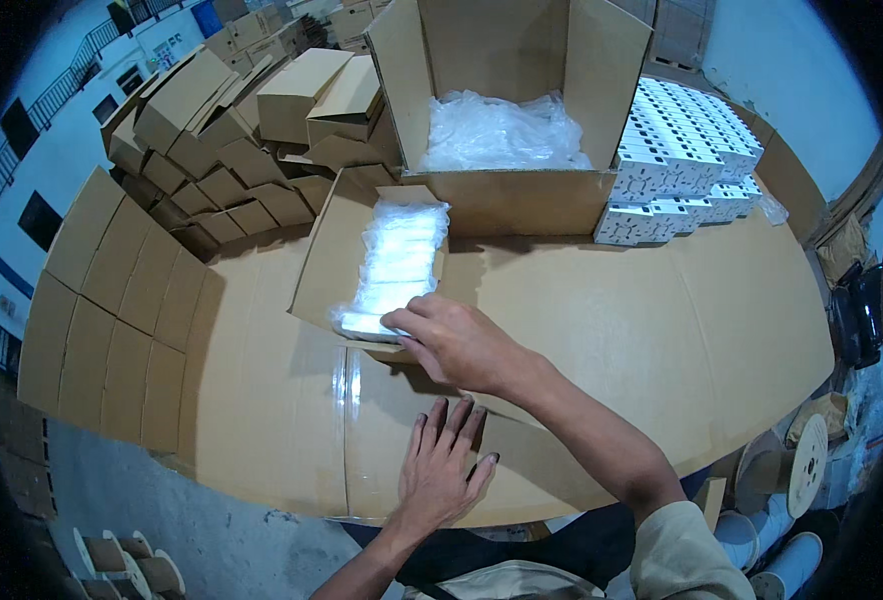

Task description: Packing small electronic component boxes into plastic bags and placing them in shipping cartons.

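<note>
A small open cardboard box lies on the table, holding a row of white packets in clear plastic wrap. My right hand reaches over the near end of this box. Its bent fingers and thumb close on the nearest plastic-wrapped packet, part of which the hand covers. Closer to the table's front edge, my left hand rests palm down on the cardboard surface, fingers apart, with nothing in it.
Behind stands a large open carton with clear plastic bags inside. White perforated blocks are stacked at the right. Several closed brown boxes line the left edge, with folded cartons piled beyond. Spools stand below, right.
</note>
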